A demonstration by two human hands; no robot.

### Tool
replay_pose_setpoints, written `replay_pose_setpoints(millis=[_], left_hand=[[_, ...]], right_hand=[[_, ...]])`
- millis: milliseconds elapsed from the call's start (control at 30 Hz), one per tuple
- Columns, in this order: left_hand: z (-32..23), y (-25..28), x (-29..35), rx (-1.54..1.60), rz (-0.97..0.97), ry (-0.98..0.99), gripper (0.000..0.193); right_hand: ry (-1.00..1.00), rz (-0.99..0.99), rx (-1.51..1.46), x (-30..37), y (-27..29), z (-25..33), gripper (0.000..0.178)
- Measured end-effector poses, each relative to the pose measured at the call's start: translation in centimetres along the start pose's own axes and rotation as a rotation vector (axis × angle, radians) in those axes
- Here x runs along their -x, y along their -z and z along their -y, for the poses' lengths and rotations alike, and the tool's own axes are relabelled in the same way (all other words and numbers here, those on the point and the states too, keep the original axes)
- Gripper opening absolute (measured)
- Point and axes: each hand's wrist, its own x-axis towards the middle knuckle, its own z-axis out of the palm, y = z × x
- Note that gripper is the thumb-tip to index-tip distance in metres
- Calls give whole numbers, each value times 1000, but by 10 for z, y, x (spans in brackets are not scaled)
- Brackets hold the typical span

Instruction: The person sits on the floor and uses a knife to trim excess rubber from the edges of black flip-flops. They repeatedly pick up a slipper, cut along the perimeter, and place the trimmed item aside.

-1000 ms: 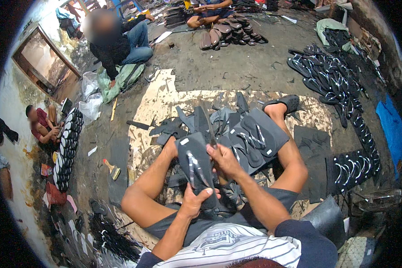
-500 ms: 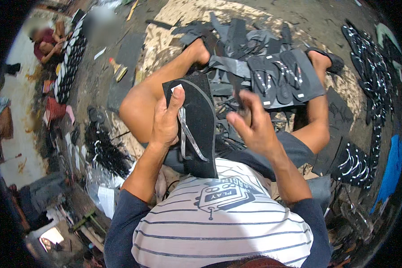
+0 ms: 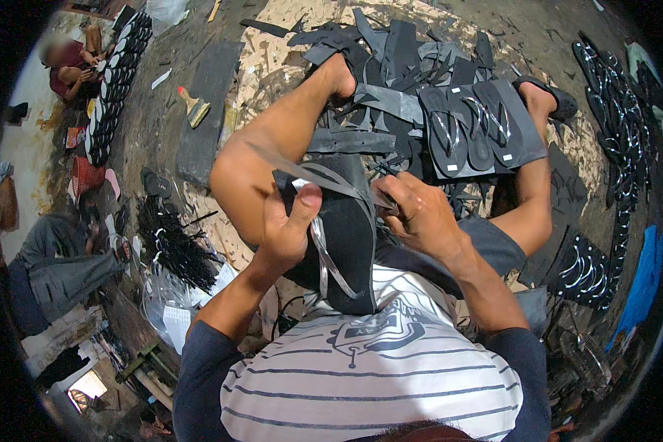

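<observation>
While the left hand [image 3: 283, 227] clamps a flat black sandal with shiny silver straps [image 3: 352, 247] before the white striped shirt [image 3: 376, 379], the right hand, [image 3: 423, 215] motion-blurred half a second ago, now grips a long grey metal blade [image 3: 302, 169] across the sandal's far end (contact unclear), bringing work there.

"What sort of place is this?"
"A sandal workshop, apparently: dark offcuts [image 3: 401, 55] litter a pale sheet [image 3: 261, 70], strapped sandals [image 3: 617, 125] lie heaped at right, and a co-worker [image 3: 72, 74] sits by a black-and-white stack [image 3: 113, 92]."
</observation>
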Motion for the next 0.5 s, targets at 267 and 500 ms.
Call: replay_pose_setpoints(millis=[267,500], left_hand=[[-40,-9,4,103,170,118,34],[-54,-14,5,93,301,159,34]], right_hand=[[181,199,17,-43,26,13,33],[199,571,-65,-75,65,26,37]])
